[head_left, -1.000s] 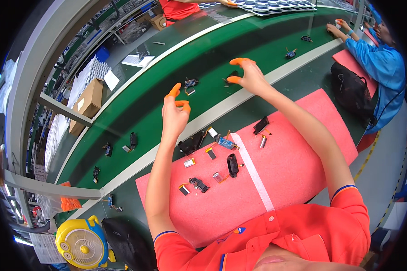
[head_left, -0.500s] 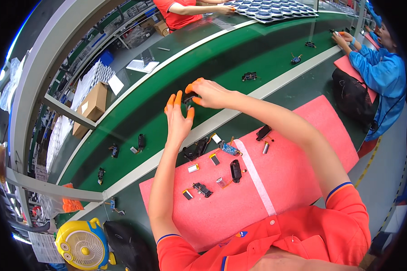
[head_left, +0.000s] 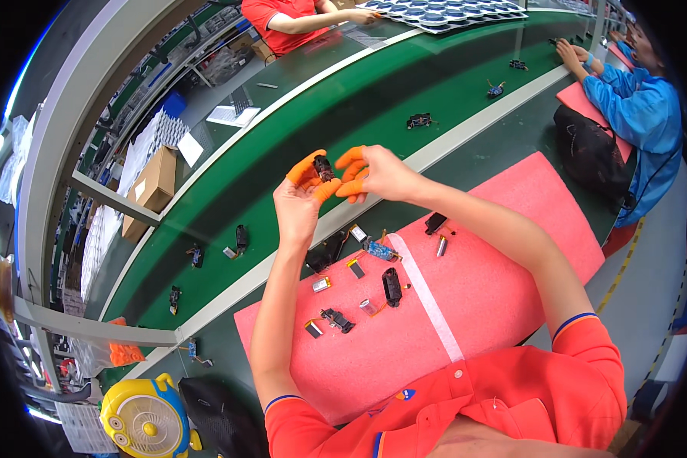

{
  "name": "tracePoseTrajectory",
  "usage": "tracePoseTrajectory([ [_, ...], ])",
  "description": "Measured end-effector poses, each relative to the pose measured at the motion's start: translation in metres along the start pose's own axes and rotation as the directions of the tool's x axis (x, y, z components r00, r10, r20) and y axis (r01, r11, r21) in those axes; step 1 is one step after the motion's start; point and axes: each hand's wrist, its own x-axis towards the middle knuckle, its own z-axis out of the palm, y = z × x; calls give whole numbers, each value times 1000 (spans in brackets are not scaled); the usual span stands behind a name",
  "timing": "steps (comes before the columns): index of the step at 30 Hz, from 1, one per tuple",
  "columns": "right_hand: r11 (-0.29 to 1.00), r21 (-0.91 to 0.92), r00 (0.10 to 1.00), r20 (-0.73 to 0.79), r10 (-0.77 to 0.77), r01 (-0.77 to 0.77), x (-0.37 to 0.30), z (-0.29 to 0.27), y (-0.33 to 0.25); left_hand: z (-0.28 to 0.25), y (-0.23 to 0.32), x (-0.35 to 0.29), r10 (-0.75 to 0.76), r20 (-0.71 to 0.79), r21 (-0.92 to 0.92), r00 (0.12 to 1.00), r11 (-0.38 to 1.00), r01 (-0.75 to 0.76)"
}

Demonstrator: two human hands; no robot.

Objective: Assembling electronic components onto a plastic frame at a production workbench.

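Both hands are raised above the green conveyor belt (head_left: 298, 137), with orange rubber caps on the fingertips. A small black part (head_left: 323, 167) sits pinched between the fingertips of my left hand (head_left: 301, 200) and my right hand (head_left: 372, 173). Below them lies a pink foam mat (head_left: 504, 259) with several small pieces: a blue circuit board (head_left: 377, 249), a black housing (head_left: 391, 286), small silver battery cells (head_left: 321, 285) and a black clip (head_left: 436, 222).
More small black assemblies ride on the belt (head_left: 419, 120). A person in blue (head_left: 633, 107) works at the right beside a black bag (head_left: 591, 156). Another person in red (head_left: 298, 17) sits across. A yellow fan (head_left: 145, 420) stands at lower left, cardboard boxes (head_left: 153, 183) at left.
My right hand drew back from the belt with the small black part and met my left hand; both now hold it together, nearer to me.
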Motion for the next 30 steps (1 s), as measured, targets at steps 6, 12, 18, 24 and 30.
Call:
tracePoseTrajectory([
  [6, 956, 259, 974, 211, 85, -140, 2, -6, 10, -11, -5, 5, 109, 137, 197, 984, 971, -135],
  [12, 712, 654, 964, 224, 142, -256, 3, 1, 17, -5, 0, 2, 186, 123, 212, 975, 955, -208],
  [18, 759, 622, 981, 130, 142, -192, -1, 5, 9, -8, -2, 2, 271, 109, 151, 956, 947, -285],
  [24, 933, -68, 913, -197, -359, 352, -5, 10, 8, -11, -4, 2, 125, 84, 51, 989, 990, -130],
  [30, 925, -187, 905, -218, -366, 330, -8, 10, -1, -11, -4, -3, -121, 138, -203, 983, 968, 148],
])
